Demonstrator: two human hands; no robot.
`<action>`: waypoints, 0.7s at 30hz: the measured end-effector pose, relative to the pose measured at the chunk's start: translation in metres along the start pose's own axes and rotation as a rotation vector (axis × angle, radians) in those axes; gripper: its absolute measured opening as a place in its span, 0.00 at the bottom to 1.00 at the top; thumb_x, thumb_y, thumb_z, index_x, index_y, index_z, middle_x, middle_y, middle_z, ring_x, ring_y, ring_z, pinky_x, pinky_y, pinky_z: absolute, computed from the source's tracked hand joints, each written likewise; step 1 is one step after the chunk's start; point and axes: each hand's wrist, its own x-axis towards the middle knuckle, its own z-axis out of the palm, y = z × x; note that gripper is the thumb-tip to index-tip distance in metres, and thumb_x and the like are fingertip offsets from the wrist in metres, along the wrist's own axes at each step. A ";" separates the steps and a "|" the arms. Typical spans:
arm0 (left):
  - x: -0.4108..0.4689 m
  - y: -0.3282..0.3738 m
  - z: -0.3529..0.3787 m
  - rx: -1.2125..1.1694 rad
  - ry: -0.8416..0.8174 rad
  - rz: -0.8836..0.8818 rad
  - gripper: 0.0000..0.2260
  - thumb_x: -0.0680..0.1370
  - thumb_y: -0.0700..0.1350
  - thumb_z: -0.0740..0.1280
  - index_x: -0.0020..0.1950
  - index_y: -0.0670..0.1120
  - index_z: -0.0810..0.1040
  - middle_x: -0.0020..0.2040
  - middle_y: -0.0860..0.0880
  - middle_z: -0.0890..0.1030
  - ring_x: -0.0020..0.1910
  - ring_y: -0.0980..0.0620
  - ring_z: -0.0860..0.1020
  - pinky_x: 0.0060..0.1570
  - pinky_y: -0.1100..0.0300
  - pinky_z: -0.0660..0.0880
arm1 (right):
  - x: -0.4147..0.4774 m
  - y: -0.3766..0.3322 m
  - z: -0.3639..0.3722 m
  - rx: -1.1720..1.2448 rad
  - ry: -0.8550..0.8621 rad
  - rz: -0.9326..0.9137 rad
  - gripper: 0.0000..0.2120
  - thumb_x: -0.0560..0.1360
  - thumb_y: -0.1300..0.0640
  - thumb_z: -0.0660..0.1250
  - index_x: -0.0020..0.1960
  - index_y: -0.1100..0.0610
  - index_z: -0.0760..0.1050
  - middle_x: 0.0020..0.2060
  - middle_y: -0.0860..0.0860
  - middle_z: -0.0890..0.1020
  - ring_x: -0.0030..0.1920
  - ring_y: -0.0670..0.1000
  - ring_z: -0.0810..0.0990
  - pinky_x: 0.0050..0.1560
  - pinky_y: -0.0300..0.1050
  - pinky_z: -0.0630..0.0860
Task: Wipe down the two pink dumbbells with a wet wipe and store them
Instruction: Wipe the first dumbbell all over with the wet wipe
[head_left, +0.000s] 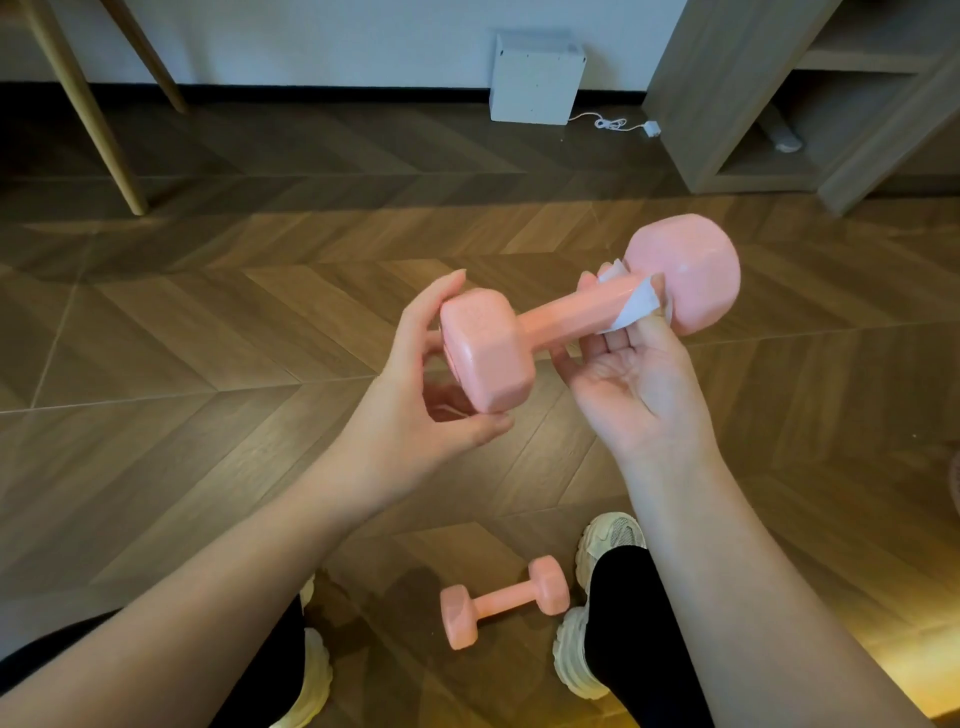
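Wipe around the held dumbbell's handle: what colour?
White. The wet wipe shows best in the head view, against the pink dumbbell.

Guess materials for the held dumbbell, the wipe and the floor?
Held dumbbell: probably a vinyl-type coating over a hidden core; smooth pink skin, glossy highlights, rounded edges. Wipe: thin white nonwoven sheet, seemingly; it wraps limply round the handle. Floor: wood-grain chevron planks, satin sheen; wood or laminate, cannot tell.
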 end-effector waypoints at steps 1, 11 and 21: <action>0.000 -0.001 0.000 0.177 0.013 0.105 0.47 0.68 0.40 0.80 0.75 0.65 0.56 0.66 0.59 0.70 0.57 0.57 0.80 0.52 0.65 0.78 | 0.000 0.000 -0.001 0.009 0.005 0.001 0.19 0.77 0.53 0.68 0.67 0.55 0.74 0.54 0.54 0.85 0.54 0.52 0.85 0.65 0.58 0.72; 0.008 0.000 -0.006 -0.115 0.035 -0.080 0.25 0.69 0.59 0.72 0.64 0.59 0.73 0.54 0.53 0.83 0.49 0.51 0.83 0.42 0.59 0.80 | -0.001 0.000 -0.005 -0.019 -0.020 0.017 0.22 0.74 0.52 0.70 0.67 0.55 0.75 0.52 0.51 0.86 0.53 0.50 0.85 0.61 0.57 0.75; 0.003 -0.006 0.001 -0.050 -0.096 -0.155 0.47 0.67 0.52 0.79 0.76 0.63 0.53 0.63 0.63 0.69 0.57 0.61 0.77 0.52 0.62 0.78 | 0.000 0.009 -0.004 -0.035 0.013 0.008 0.14 0.77 0.53 0.69 0.62 0.54 0.77 0.50 0.51 0.87 0.51 0.50 0.86 0.59 0.55 0.75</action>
